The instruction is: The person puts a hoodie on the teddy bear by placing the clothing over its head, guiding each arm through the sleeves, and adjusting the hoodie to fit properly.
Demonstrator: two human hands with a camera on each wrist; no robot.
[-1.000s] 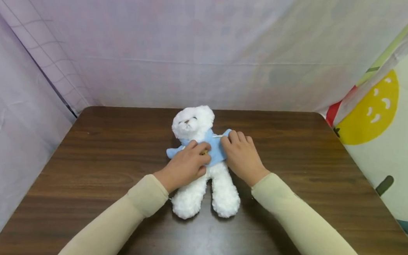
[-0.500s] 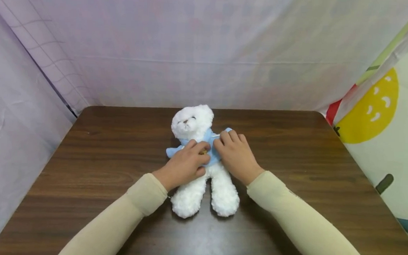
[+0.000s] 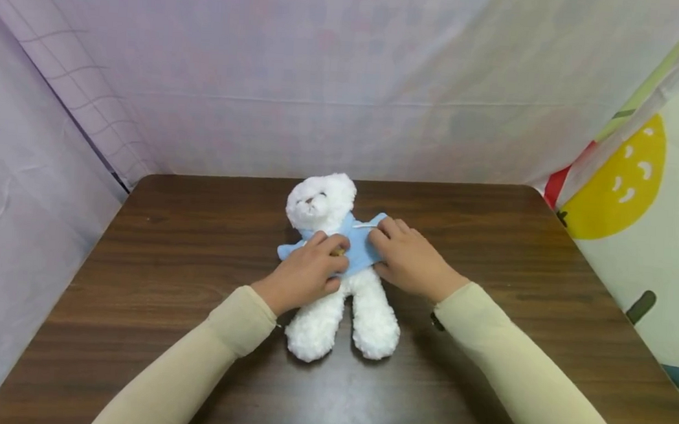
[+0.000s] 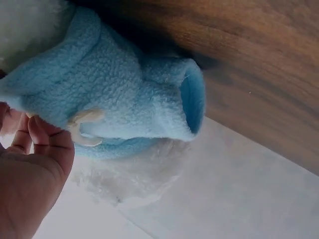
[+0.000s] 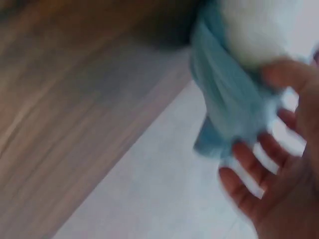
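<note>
The bench (image 3: 186,241) carries a teddy bear (image 3: 363,294) lying face up beyond the middle. I'd expect it light, squashy and hard to damage. Its long axis runs near to far, feet toward the person, head leaning left. The fleece jacket (image 3: 361,244) seems best held by its front edges: the left grip (image 3: 305,268) pinches one; the right grip (image 3: 411,258) touches the other side, fingers loosely spread.

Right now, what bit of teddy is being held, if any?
The left hand pinches the blue jacket by its front edge. The right hand is at the jacket's other side, near a sleeve, but blur hides whether it grips.
</note>
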